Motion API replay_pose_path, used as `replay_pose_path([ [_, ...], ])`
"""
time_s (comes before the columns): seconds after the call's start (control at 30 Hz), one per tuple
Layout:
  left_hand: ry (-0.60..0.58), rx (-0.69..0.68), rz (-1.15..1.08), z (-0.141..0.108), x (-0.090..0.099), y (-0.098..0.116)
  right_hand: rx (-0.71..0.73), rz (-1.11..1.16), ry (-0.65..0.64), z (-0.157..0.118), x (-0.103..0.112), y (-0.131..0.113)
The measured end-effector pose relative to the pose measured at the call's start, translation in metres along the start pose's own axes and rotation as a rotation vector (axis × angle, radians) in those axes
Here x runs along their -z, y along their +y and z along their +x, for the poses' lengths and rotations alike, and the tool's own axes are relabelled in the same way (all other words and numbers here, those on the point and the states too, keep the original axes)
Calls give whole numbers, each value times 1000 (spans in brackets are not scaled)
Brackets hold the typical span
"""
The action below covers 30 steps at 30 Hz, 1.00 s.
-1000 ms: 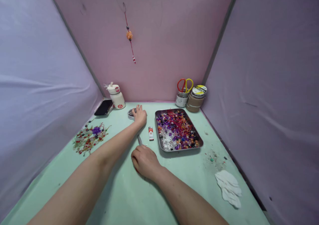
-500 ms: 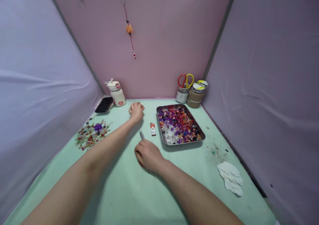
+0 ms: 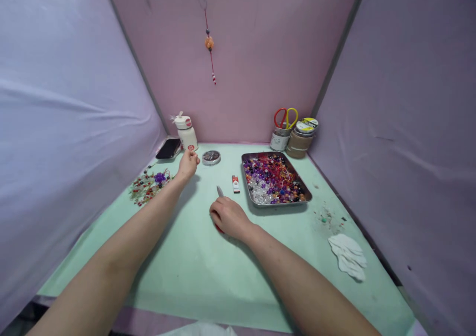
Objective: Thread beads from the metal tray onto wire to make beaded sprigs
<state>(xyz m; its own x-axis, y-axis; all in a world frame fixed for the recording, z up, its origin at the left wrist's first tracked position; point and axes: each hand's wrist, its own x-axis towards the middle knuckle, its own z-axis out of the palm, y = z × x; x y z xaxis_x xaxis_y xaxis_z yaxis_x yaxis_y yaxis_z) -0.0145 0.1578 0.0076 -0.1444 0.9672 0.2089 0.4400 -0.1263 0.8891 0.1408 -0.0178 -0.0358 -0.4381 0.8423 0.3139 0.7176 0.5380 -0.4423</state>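
Observation:
My left hand (image 3: 189,163) is raised a little over the table, left of a round shallow container (image 3: 211,158) with small dark and clear pieces inside. Its thumb and fingers are pinched together; whatever they hold is too small to make out. Resting on the table in the middle, my right hand (image 3: 229,218) is closed over red-handled scissors. Only the silver blade (image 3: 219,191) and a bit of red handle show; the palm hides the rest. A red and white lighter (image 3: 236,184) lies just beyond this hand.
A metal tray (image 3: 284,205) of mixed beads and threads lies right of the lighter. Beaded strands (image 3: 147,186), a phone (image 3: 168,148) and a white bottle (image 3: 188,137) are at left. Cans (image 3: 279,140) with scissors stand back right; white cloth pieces (image 3: 347,256) lie front right.
My left hand has moved left and lifted off the round container, which is now uncovered. My right hand stays on the scissors. The whole view has shifted slightly.

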Motion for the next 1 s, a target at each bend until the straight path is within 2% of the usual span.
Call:
replay_pose_path([
  [0.23,75,0,-197,-29,33,-15,17,39,13,0,1,0],
  [0.47,6,73,-108,-71,46,-22,43,64,23,1,0,1],
  [0.57,-108,47,-96,-89,45,-22,65,110,59,1,-1,1],
  [0.7,-365,-39,-62,-109,48,-15,106,243,190,0,3,0],
  [0.8,-539,-76,6,-117,55,-9,69,298,264,2,9,1],
  [0.9,-695,-118,58,-125,60,-7,-89,329,236,10,17,5],
  [1.0,-773,-165,101,-134,59,-6,-206,314,94,29,22,10],
])
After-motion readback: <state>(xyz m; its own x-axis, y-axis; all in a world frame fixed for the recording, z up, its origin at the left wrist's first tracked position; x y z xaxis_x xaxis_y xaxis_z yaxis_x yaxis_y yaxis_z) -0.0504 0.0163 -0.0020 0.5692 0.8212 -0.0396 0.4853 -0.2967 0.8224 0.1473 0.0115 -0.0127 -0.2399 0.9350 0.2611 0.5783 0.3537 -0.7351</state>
